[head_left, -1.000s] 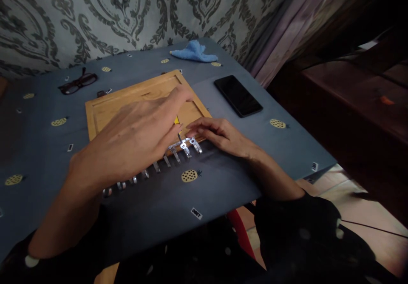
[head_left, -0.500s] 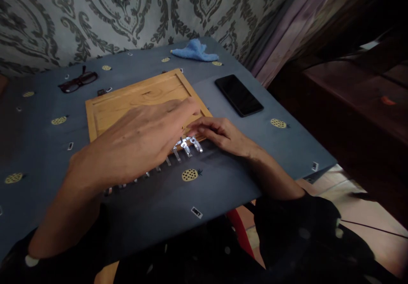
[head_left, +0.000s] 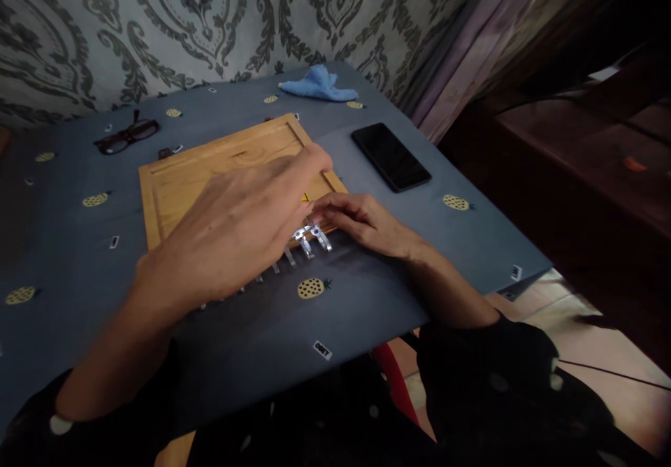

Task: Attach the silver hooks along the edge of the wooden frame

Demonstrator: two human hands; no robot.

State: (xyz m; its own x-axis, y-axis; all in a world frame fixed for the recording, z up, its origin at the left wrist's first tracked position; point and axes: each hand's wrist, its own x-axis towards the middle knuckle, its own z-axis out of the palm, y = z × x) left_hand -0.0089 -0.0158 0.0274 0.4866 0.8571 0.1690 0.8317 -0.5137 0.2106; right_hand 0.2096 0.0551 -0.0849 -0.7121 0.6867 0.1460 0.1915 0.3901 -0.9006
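A framed wooden panel [head_left: 181,186] lies on the table, with a row of silver metal hooks [head_left: 304,247] along its near edge. My left hand [head_left: 235,212] is above the panel and hides much of it. Its fingers are closed and mostly out of sight, and a small yellow bit shows beyond them. Close by at the panel's near right corner, my right hand [head_left: 361,222] has thumb and fingers pinched together just above the last hooks. What either hand grips is too small or hidden to make out.
A black phone [head_left: 391,156] lies right of the panel. Behind it are a crumpled blue cloth [head_left: 319,84] and, at the left, dark-framed glasses [head_left: 126,135]. The blue tablecloth [head_left: 251,376] ends at a near edge in front of my body. A patterned wall stands behind.
My left hand has shifted slightly to the right and its wrist has turned a little. A yellow bit now shows between the hands. My right hand stays nearly in place.
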